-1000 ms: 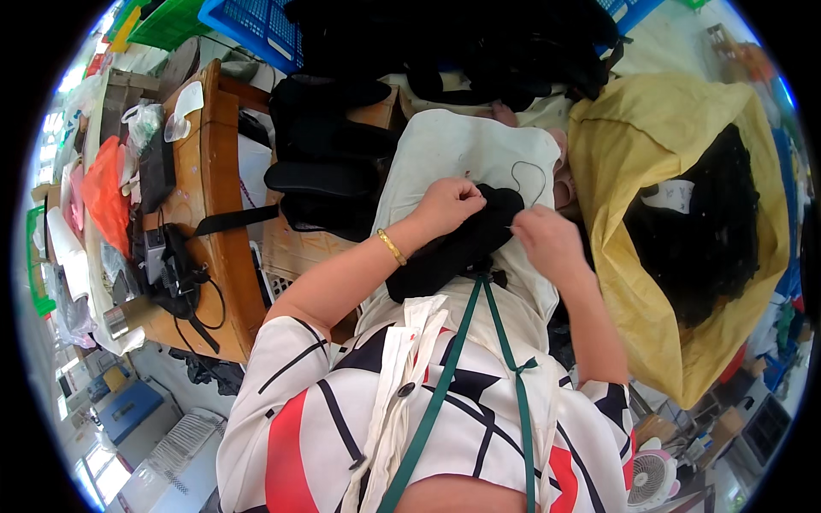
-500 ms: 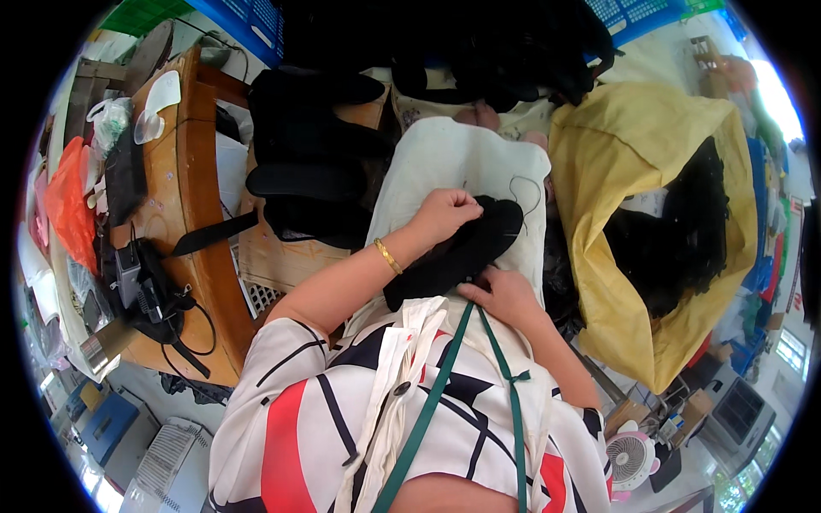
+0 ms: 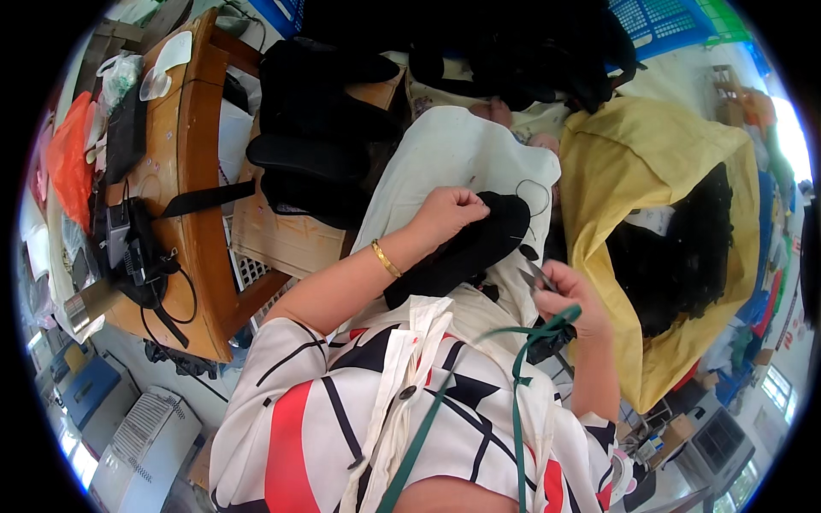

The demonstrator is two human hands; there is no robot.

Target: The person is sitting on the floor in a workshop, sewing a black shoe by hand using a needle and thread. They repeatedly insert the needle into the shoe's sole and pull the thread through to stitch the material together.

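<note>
Black fabric piece (image 3: pixel 483 244)
We list: left hand (image 3: pixel 446 215) pinched at its edge; right hand (image 3: pixel 571 297), rightward of it, holding scissors (image 3: pixel 531 275).

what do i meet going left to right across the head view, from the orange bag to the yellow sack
orange bag, desk, black shoes, left hand, scissors, right hand, yellow sack

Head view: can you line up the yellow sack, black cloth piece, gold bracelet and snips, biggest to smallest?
1. Yellow sack
2. Black cloth piece
3. Gold bracelet and snips: too close to rank, since the right hand hides part of the snips.
</note>
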